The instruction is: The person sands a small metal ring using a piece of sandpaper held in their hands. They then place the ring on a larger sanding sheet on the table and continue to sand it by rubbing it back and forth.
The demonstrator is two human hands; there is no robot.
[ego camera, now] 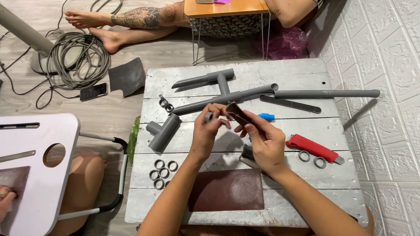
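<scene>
My left hand (209, 131) pinches a small grey pipe ring (208, 116) between thumb and fingertips, grip closed on it, held up over the middle of the tabletop (280, 205). My right hand (265, 142) is closed on a strip of dark sandpaper (238, 113), its free end laid against the ring.

Under my wrists, near the front edge, lies a brown sheet of sandpaper (227, 190). Toward the left edge sits a cluster of cut rings (162, 170), and above them a grey tee fitting (162, 132). A long grey pipe assembly (227, 97) crosses toward the back edge, with another long pipe (326, 93) running to the right edge. A red utility knife (313, 148) lies right of my hand, two more rings (311, 159) just beside it, and a blue object (266, 116) shows behind the strip.

The ring is small and my hold covers only a little of it, so I judge a hard stroke could twist it out of my fingers and send it among the others or off the tabletop. The strip also passes close to my fingertips; a slip could scrape skin. Pressing unevenly might leave the ring's edge slanted.
</scene>
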